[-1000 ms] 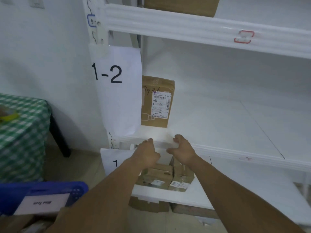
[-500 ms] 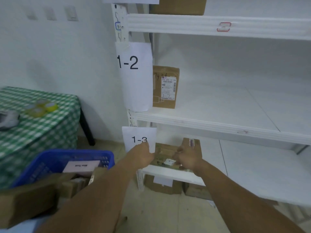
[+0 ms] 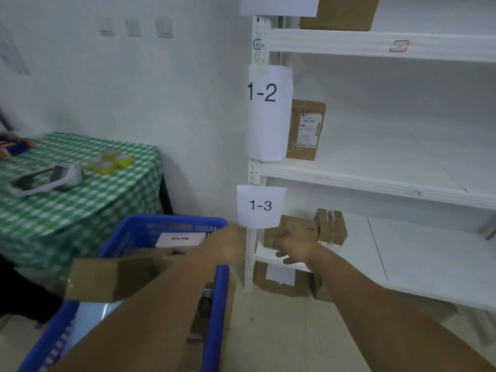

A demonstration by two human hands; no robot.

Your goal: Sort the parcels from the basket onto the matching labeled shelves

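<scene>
While the right hand (image 3: 296, 247) hangs loosely spread and empty at the front edge of the 1-3 shelf (image 3: 429, 253), a parcel (image 3: 298, 229) lies just beyond its fingertips. A second parcel (image 3: 332, 226) stands touching or nearly touching that one on the far side. The left hand (image 3: 228, 247) hovers across the post (image 3: 249, 264) from it, over the far corner of the basket (image 3: 166, 220). It is blurred, so I cannot tell how its fingers lie; nothing shows in it.

Parcels yet to sort lie in the basket, below and outward of the left hand. A brown box (image 3: 107, 277) lies tilted on top beside the left forearm, and a white-labelled parcel (image 3: 179, 238) sits just outward of the hand at the basket's far end. High above both hands another parcel (image 3: 306, 130) stands upright behind the 1-2 label (image 3: 261, 92).

These look like small cardboard cartons, so probably stiff, light and not easily crushed, though taped faces may be a little slick. The brown box seems best taken across two opposite sides, thumb against fingers, or with both hands. Since it rests tilted on what lies under it, lifting straight up would likely disturb the pile least. Keep its label turned upward so the shelf code can be read.
</scene>
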